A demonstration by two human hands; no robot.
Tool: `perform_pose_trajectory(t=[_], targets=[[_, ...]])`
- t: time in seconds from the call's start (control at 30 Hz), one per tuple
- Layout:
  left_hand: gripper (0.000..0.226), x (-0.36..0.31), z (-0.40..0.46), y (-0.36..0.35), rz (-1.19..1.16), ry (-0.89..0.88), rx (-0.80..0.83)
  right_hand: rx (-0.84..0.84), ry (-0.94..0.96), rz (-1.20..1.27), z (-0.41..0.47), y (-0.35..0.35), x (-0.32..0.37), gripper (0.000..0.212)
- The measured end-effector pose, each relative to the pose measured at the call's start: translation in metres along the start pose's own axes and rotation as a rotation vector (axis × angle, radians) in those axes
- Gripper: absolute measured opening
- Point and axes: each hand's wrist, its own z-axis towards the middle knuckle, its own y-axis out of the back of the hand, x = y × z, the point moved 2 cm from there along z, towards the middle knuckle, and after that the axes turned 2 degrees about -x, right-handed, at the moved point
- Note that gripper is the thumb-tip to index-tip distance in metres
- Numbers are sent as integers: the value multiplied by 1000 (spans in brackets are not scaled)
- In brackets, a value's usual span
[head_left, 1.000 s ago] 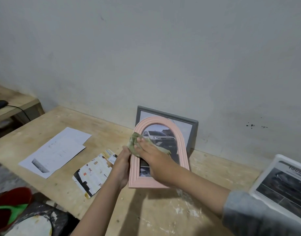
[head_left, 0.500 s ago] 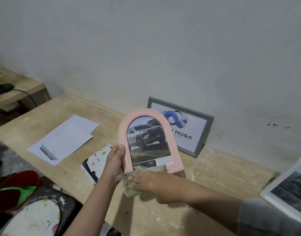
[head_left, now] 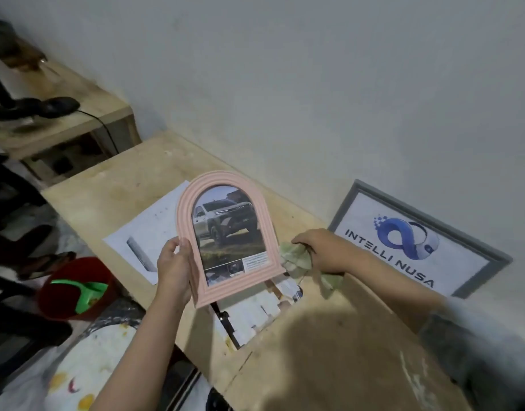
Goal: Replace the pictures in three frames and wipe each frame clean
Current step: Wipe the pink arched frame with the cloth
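Observation:
My left hand (head_left: 175, 269) grips the lower left edge of a pink arched frame (head_left: 270, 235) that holds a picture of a pickup truck, lifted above the wooden table (head_left: 329, 351). Beside the frame's lower right corner, my right hand (head_left: 323, 250) is closed on a crumpled pale green cloth (head_left: 297, 259), just off the frame. A grey rectangular frame (head_left: 349, 200) with a blue logo print leans against the wall at the right.
A white sheet (head_left: 154, 232) lies on the table behind the pink frame, and a printed page (head_left: 255, 315) lies under it. A red bucket (head_left: 50, 295) with a green scoop stands off the table's left side. A low wooden bench (head_left: 77, 120) sits at the far left.
The cloth moved from the top of the pink frame down over its bottom, then off its right side. The frame was lifted and carried left, uncovering the grey frame.

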Motion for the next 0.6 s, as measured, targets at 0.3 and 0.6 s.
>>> perform_pose_trajectory(t=[0.3,0.6], targets=[[18,-22,90,44,-21,43,-50,-110,-103,-159,148,-45,-27,60],[20,-21,123,51,35,99,-14,111,-269,-86,164,-118,-7,57]])
